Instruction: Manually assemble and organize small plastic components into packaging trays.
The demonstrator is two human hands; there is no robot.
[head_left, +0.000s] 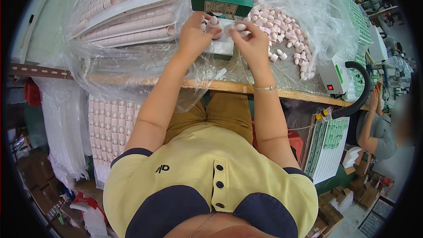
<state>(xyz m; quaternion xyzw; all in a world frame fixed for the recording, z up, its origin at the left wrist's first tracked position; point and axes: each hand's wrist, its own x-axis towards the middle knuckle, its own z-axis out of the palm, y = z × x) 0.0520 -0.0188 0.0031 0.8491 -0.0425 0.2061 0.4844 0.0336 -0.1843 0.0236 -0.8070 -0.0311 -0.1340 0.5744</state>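
Note:
My left hand [195, 35] is closed around small pale pink caps with white rounded tips [214, 23], at the left of a metal press base [220, 50]. My right hand [252, 44] pinches small white rounded pieces [239, 27] just across the base from it. Some of these pieces are blurred or covered by my fingers, so their exact form is hard to tell. Above and behind both hands stands the green and metal head of a bench press [221, 1]. A loose pile of pink caps with white tips [288, 33] lies right of my right hand.
Stacked trays of pink sleeves [128, 11] stand at the left in clear plastic film [145, 57]. At the right are a white box with a red switch [332, 77] and a black hose [366, 88]. The wooden bench edge [286, 92] crosses before me. Another person [379, 136] sits far right.

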